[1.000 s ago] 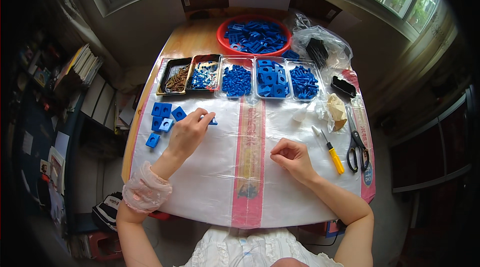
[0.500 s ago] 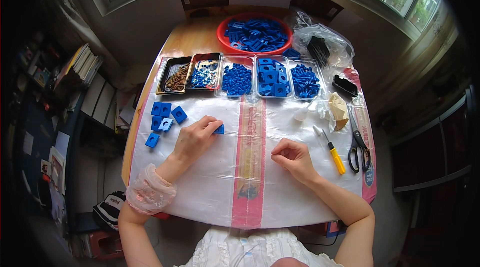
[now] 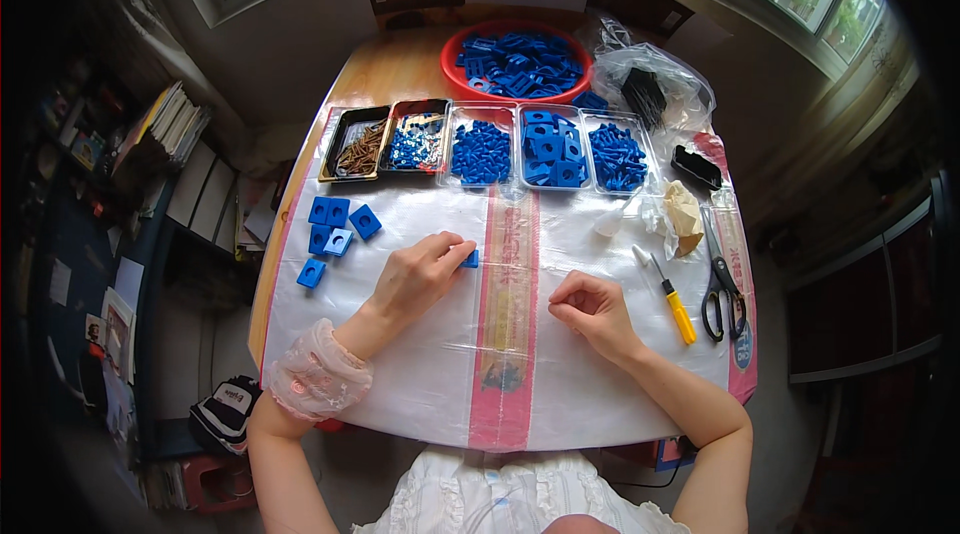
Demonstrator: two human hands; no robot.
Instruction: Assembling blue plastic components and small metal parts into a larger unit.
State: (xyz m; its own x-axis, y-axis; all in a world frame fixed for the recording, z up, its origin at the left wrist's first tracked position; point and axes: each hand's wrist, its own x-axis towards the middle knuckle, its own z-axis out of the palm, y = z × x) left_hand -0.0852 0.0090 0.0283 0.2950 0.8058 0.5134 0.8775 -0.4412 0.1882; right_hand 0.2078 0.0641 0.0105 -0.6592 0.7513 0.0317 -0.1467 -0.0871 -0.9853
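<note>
My left hand (image 3: 415, 279) is closed with its fingertips on a small blue plastic piece (image 3: 471, 260), low over the white sheet left of the pink stripe. The fingers hide most of that piece. Right of the stripe, my right hand (image 3: 592, 314) is curled with thumb and forefinger pressed together; whatever it may hold is hidden. Several blue square blocks with round holes (image 3: 338, 242) lie in a loose group to the left of my left hand. To the right of my right hand lies a yellow-handled screwdriver (image 3: 680, 316), beside black-handled scissors (image 3: 722, 304).
Across the back stand a black tray of brass-coloured screws (image 3: 360, 151), a tray of small blue and silvery parts (image 3: 417, 144), and clear trays of blue pieces (image 3: 482, 152). Behind them sits a red basin (image 3: 449, 74). Crumpled paper (image 3: 684, 217) and a small black box (image 3: 696, 168) lie at right.
My left hand has moved to the right with the blue piece, toward the pink stripe. The right hand keeps its curled pose. The whole view has shifted slightly.
</note>
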